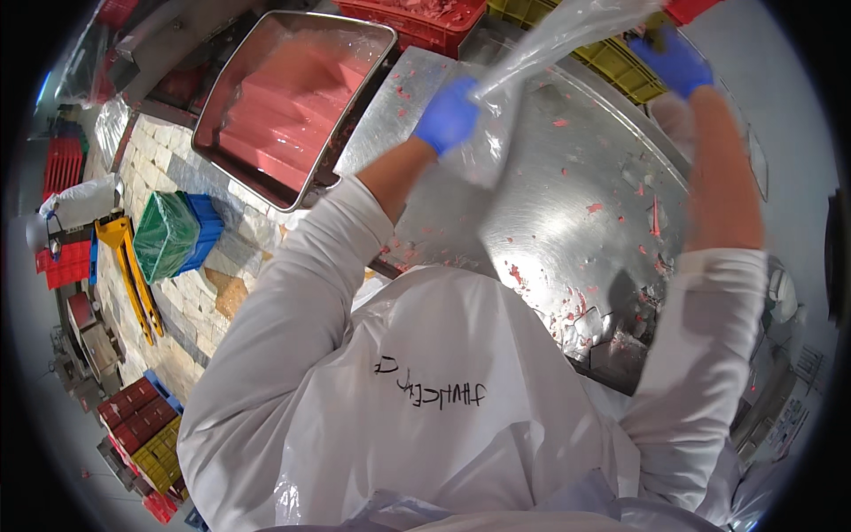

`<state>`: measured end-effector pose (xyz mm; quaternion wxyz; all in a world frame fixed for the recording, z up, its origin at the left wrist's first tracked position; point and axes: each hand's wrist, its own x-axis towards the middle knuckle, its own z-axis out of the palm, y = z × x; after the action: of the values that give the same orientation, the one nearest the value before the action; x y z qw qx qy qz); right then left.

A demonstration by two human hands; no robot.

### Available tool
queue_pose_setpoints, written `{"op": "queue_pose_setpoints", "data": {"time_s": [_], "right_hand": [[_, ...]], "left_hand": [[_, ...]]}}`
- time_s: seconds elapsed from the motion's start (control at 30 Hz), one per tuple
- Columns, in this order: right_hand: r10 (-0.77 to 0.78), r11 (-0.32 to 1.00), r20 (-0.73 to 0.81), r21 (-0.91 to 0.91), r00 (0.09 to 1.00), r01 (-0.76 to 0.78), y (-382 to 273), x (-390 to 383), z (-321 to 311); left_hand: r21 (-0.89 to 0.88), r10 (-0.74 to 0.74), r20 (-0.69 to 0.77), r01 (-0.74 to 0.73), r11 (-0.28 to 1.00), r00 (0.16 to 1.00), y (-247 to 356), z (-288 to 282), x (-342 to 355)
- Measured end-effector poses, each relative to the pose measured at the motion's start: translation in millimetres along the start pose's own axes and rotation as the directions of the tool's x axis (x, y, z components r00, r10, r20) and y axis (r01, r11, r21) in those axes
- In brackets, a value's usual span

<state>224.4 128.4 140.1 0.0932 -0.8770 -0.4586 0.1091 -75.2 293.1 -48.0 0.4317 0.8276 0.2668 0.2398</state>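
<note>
Clear plastic bag [532, 62] between gloved fingers [456, 106]

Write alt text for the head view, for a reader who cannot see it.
Two blue-gloved hands, left hand and right hand, hold a clear plastic bag stretched above a steel table flecked with red scraps. A steel tray of pink meat sits to the left, and yellow crates stand behind.
</note>
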Motion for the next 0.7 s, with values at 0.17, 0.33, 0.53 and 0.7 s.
{"op": "queue_pose_setpoints", "data": {"time_s": [0.17, 0.33, 0.53, 0.7], "right_hand": [[0.152, 0.371, 0.317, 0.860, 0.936, -0.351, -48.8, -75.7, 159.4], [0.019, 0.860, 0.025, 0.510, 1.000, -0.029, -25.8, -193.0, 256.3], [-0.095, 0.995, 0.250, -0.008, 0.964, 0.100, -99.9, -290.4, 208.2], [-0.073, 0.997, 0.104, -0.001, 0.992, 0.073, -79.3, -332.4, 172.0]], "left_hand": [[-0.034, 0.071, 0.619, -0.064, 0.997, 0.783, 13.9, 86.9, -124.0], [0.095, 0.433, 0.609, -0.603, 0.792, 0.664, 92.6, 23.8, -147.3], [0.276, 0.239, 0.734, -0.601, 0.750, 0.636, 26.4, 51.8, -148.8], [0.654, 0.109, 0.439, -0.400, 0.642, 0.892, -53.1, -4.1, -146.5]]}}
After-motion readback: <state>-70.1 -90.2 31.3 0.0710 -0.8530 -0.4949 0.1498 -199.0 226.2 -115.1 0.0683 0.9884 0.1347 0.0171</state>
